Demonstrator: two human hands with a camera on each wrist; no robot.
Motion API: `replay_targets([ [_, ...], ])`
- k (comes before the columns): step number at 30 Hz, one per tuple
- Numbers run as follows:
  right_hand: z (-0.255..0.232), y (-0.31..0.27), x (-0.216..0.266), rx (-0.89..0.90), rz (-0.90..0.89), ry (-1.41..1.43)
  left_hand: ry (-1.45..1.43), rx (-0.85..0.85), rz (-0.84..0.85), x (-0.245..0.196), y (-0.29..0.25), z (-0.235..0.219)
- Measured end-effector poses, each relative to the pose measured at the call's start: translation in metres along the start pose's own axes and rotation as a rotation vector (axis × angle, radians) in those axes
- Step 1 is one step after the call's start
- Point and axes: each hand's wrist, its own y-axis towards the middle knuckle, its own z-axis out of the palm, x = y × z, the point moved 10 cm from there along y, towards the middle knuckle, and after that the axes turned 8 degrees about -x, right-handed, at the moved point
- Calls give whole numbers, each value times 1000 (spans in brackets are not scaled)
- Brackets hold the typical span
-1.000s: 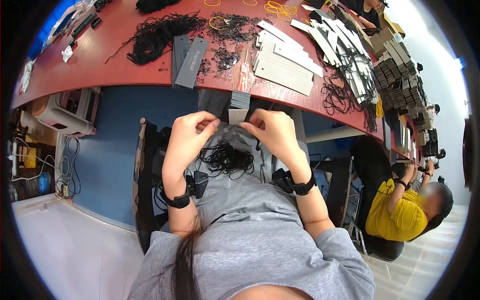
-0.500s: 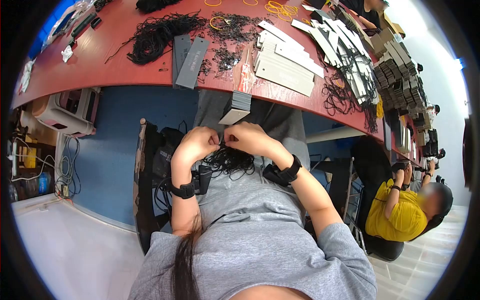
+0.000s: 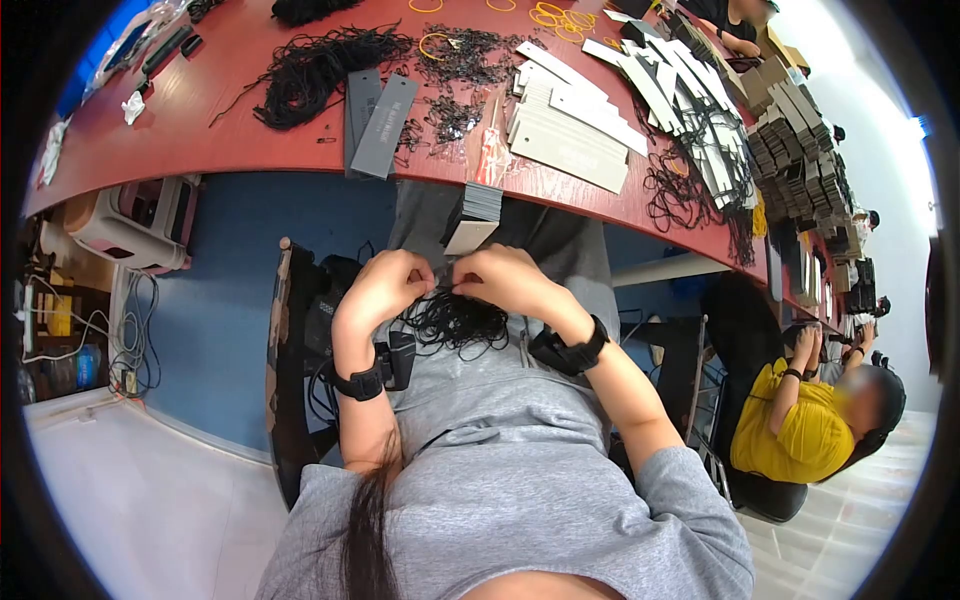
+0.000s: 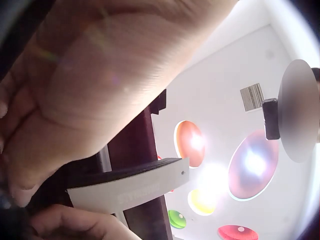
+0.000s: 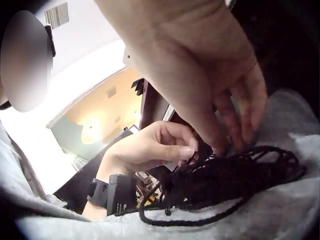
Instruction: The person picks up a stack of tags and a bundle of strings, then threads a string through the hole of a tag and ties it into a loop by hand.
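Observation:
A tangle of black cords (image 3: 458, 322) lies on the person's grey lap, below both hands. The left hand (image 3: 385, 285) stands at its left edge, thumb and forefinger pinching a black cord; the right wrist view shows this pinch close to the loops. From the right, the right hand (image 3: 508, 280) dips its fingertips into the top of the tangle and pinches cord there. Just beyond the hands, a stack of long tags (image 3: 470, 236) projects from the table edge, its pale top tag showing a small hole near the end.
On the red table (image 3: 250, 150) lie dark tags (image 3: 385, 125), a fan of pale tags (image 3: 570, 140), black cord bundles (image 3: 310, 80), small black pins (image 3: 455, 118) and yellow rings (image 3: 560, 18). Strung white tags (image 3: 690, 110) heap at right. A person in yellow (image 3: 800, 425) sits to the right.
Both hands have come down from the tag stack to the cords on the lap and drawn closer together. The top tag's end swung left, then partly back.

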Motion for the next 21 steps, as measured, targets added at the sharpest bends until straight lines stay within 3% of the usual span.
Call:
replay_targets([
  [4,-30,-20,15,-100,-57,92,55,15,0,1,0,3],
  [7,-62,-35,35,-143,-152,573,26,83,22,1,0,16],
  [8,-68,-38,37,-147,-152,571,3,98,40,0,-1,19],
  [10,-68,-41,37,-70,-62,897,-17,113,57,-3,-3,21],
  [16,-72,-48,38,-45,-67,1243,166,201,-21,-5,-5,29],
  [18,-60,-47,39,10,33,1160,-44,14,157,-33,-7,8],
  [19,-50,-47,40,54,15,1209,-46,17,157,-44,-9,1],
  [21,-44,-45,46,69,-8,1214,-178,15,581,-105,-27,-16],
])
